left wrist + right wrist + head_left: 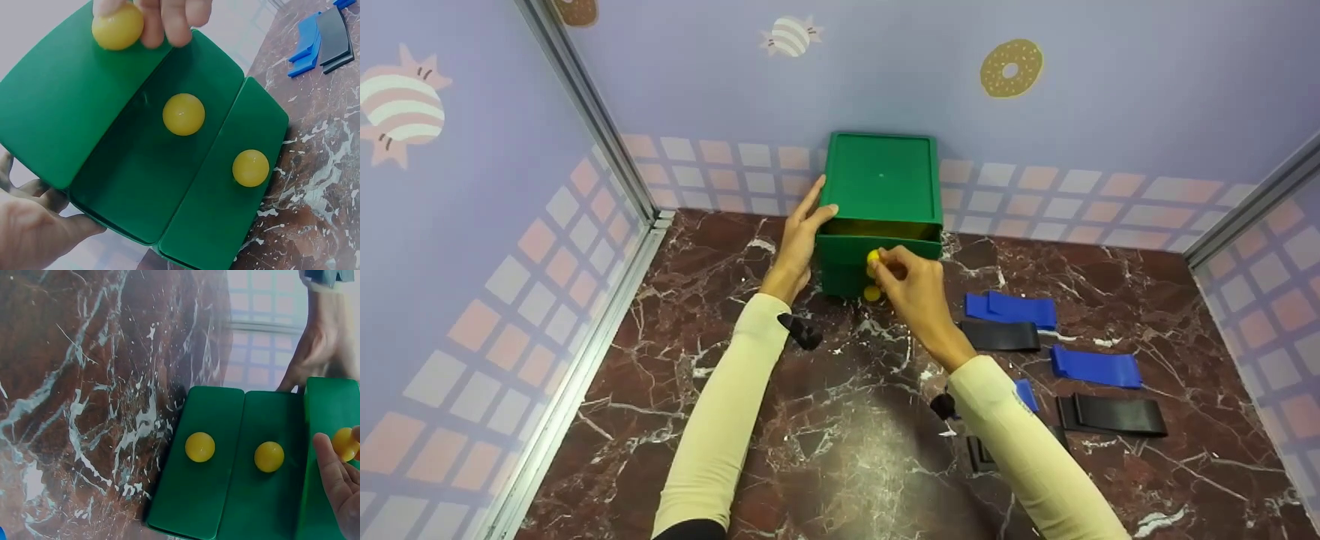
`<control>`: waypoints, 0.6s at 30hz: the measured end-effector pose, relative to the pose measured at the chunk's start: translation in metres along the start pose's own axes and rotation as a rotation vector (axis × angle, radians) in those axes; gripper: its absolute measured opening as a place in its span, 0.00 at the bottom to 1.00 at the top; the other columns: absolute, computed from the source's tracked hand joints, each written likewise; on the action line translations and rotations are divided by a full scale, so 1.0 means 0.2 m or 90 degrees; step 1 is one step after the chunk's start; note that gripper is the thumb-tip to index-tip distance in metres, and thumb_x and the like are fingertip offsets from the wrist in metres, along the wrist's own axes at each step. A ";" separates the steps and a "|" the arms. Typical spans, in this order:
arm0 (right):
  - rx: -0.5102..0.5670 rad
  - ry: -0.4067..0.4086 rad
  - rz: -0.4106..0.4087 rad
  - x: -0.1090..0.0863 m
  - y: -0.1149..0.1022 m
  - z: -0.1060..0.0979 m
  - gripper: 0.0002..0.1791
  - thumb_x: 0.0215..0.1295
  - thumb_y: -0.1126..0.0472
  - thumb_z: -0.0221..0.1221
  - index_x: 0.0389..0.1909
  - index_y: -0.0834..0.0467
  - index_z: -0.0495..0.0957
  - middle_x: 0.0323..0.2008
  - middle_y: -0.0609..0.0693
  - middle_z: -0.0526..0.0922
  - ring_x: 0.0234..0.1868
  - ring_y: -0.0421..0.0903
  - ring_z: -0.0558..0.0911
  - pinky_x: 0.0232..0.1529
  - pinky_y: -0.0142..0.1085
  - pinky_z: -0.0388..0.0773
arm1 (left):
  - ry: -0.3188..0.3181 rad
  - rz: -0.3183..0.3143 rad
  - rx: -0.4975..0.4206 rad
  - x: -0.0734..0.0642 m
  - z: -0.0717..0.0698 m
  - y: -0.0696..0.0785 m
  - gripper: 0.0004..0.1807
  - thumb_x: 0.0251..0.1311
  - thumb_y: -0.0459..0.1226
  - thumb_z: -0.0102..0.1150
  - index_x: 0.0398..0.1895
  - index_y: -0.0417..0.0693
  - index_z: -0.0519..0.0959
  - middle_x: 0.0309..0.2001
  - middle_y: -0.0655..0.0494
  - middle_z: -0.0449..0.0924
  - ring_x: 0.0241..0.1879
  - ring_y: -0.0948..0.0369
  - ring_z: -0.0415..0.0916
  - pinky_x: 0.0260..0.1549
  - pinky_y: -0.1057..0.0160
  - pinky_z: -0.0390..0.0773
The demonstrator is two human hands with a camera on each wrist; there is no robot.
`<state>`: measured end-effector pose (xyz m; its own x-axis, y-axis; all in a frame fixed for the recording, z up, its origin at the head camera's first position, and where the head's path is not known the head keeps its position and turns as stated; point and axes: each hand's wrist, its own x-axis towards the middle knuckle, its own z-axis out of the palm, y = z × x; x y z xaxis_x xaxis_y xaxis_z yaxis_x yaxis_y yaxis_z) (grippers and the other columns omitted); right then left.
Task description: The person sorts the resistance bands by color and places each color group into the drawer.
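A small green drawer cabinet (883, 176) stands against the back wall, its top drawer (67, 95) pulled partly out. Each of its three drawer fronts bears a round yellow knob. My right hand (911, 289) pinches the top drawer's yellow knob (344, 444) between thumb and fingers. The middle knob (184, 114) and the bottom knob (251, 168) are untouched. My left hand (799, 244) rests against the cabinet's left side, fingers stretched along it and the thumb at the top front corner. The drawer's inside shows only as a narrow dark gap in the head view.
Folded flat strips lie to the right on the dark red marbled surface (840, 450): blue strips (1095, 367) and black strips (1121, 415). Some are partly hidden by my right forearm. Patterned walls (885, 67) enclose the back and both sides.
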<state>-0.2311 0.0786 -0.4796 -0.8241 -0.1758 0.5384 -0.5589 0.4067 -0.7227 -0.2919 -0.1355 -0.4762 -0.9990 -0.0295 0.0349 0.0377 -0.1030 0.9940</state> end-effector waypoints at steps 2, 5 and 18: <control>0.002 0.000 0.008 0.02 0.01 0.00 0.05 0.75 0.66 0.70 0.41 0.65 0.90 0.39 0.56 0.94 0.33 0.47 0.92 0.34 0.32 0.87 | 0.003 -0.004 0.001 0.00 0.00 0.00 0.35 0.77 0.53 0.62 0.85 0.82 0.66 0.88 0.69 0.53 0.88 0.55 0.45 0.84 0.37 0.45; 0.016 0.004 0.024 0.04 0.02 0.01 0.05 0.75 0.66 0.71 0.40 0.66 0.90 0.39 0.57 0.94 0.32 0.51 0.92 0.33 0.30 0.86 | 0.004 -0.003 0.004 -0.01 0.00 0.00 0.36 0.78 0.53 0.61 0.86 0.80 0.65 0.88 0.67 0.53 0.88 0.55 0.45 0.85 0.38 0.45; 0.083 0.001 0.088 0.11 0.05 0.00 0.06 0.74 0.67 0.71 0.43 0.68 0.91 0.39 0.60 0.93 0.35 0.58 0.93 0.32 0.32 0.89 | 0.014 0.010 0.007 0.00 0.02 0.00 0.36 0.78 0.51 0.61 0.87 0.74 0.65 0.88 0.66 0.55 0.88 0.55 0.47 0.85 0.43 0.47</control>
<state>-0.2550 0.0785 -0.4756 -0.8940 -0.1250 0.4303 -0.4473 0.3075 -0.8399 -0.2911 -0.1315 -0.4760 -0.9974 -0.0527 0.0487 0.0534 -0.0914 0.9944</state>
